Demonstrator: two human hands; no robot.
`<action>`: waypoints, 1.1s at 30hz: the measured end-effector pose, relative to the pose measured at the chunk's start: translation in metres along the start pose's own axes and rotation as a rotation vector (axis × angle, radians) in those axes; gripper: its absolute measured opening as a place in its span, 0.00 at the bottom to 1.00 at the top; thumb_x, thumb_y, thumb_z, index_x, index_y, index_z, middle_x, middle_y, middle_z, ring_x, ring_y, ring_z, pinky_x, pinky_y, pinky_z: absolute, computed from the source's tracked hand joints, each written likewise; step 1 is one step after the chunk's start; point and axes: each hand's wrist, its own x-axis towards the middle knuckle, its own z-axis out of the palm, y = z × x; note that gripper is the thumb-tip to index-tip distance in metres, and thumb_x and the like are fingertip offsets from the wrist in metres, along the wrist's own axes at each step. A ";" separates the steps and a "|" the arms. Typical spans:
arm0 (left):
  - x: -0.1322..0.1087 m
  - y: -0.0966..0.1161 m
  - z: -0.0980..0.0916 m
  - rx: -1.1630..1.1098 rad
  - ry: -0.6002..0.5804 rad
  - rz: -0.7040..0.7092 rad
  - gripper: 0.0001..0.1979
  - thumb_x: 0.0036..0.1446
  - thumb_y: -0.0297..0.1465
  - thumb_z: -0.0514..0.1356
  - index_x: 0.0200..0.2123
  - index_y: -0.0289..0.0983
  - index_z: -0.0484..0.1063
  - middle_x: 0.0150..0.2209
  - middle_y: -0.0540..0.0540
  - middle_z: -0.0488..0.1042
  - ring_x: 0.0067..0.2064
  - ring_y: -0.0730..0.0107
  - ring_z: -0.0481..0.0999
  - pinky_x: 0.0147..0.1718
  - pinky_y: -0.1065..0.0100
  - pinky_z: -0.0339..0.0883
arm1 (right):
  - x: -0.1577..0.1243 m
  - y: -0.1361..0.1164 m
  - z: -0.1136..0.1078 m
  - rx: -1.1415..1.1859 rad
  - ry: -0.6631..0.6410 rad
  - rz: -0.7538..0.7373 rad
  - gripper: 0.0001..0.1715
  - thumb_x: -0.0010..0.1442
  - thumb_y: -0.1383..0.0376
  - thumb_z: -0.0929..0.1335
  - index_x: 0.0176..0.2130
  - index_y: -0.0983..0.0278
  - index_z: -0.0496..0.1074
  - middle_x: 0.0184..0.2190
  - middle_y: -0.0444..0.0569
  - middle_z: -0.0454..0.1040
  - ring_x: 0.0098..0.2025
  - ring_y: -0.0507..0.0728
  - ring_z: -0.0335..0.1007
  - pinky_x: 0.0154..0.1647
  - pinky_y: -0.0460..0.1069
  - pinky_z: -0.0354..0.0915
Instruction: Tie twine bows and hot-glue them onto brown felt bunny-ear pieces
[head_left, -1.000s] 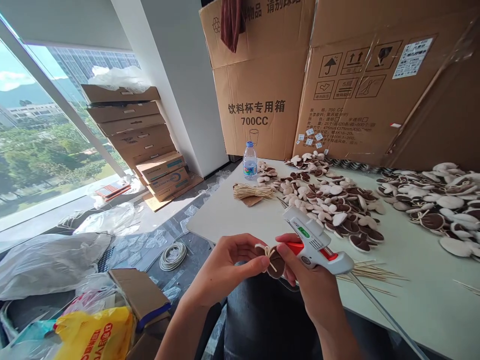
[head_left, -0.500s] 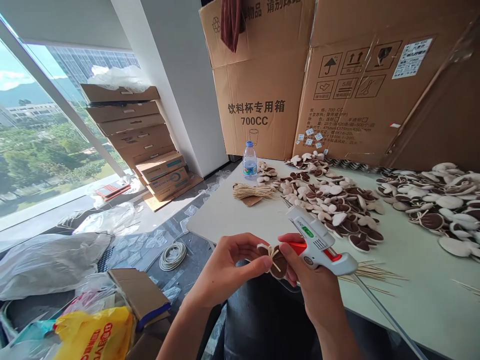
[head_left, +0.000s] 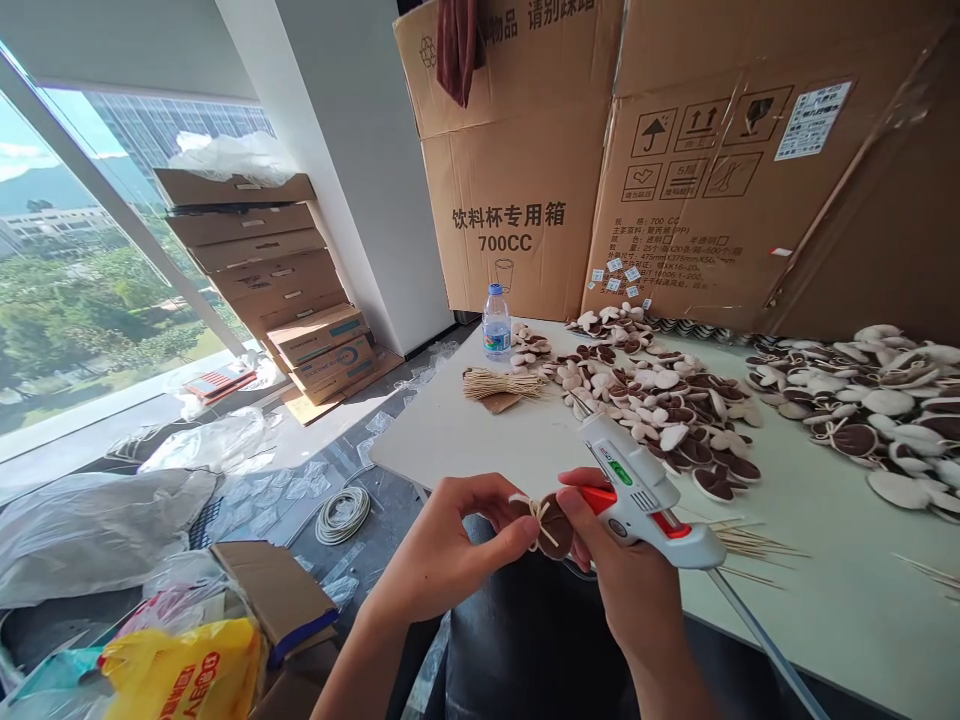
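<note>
A small brown felt piece (head_left: 556, 528) with a pale edge and a cream cord bow is held between both hands over my lap. My left hand (head_left: 480, 530) pinches its left side, the thumb lying by the bow. My right hand (head_left: 611, 540) is wrapped around a white and orange hot glue gun (head_left: 637, 480), and its thumb and fingertips also press the felt piece's right side. The gun's nozzle points up and away to the left, over the table, and a clear glue stick (head_left: 772, 640) sticks out of its back. Part of the felt piece is hidden behind my fingers.
Piles of brown and white felt pieces (head_left: 660, 390) cover the back of the pale table (head_left: 420, 440). A bundle of thin sticks (head_left: 504, 384) and a water bottle (head_left: 496, 325) stand near its left corner. Loose sticks (head_left: 757, 540) lie right of the gun. Large cardboard boxes (head_left: 517, 180) stand behind.
The glue gun has shifted slightly right and down in my right hand's grip. Both hands keep hold of the felt piece; the whole view has moved a little.
</note>
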 end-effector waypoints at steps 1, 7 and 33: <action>0.000 0.000 0.000 0.017 0.001 -0.001 0.14 0.67 0.41 0.69 0.38 0.35 0.84 0.35 0.43 0.84 0.39 0.61 0.80 0.45 0.61 0.73 | 0.000 0.000 0.000 -0.006 0.010 -0.001 0.25 0.58 0.49 0.82 0.46 0.62 0.80 0.18 0.36 0.68 0.20 0.50 0.61 0.23 0.45 0.63; 0.000 -0.001 0.008 0.053 0.002 -0.017 0.07 0.65 0.34 0.67 0.39 0.36 0.83 0.32 0.49 0.80 0.37 0.66 0.75 0.44 0.65 0.70 | -0.002 0.002 -0.002 0.006 0.018 0.016 0.25 0.60 0.47 0.81 0.45 0.62 0.82 0.22 0.40 0.73 0.21 0.50 0.61 0.22 0.45 0.63; 0.002 -0.002 0.005 -0.037 -0.038 0.105 0.17 0.70 0.43 0.68 0.48 0.34 0.86 0.40 0.41 0.87 0.41 0.59 0.81 0.48 0.61 0.74 | 0.000 0.001 -0.002 0.046 0.096 0.037 0.25 0.57 0.48 0.83 0.44 0.62 0.83 0.17 0.37 0.70 0.20 0.50 0.62 0.20 0.44 0.63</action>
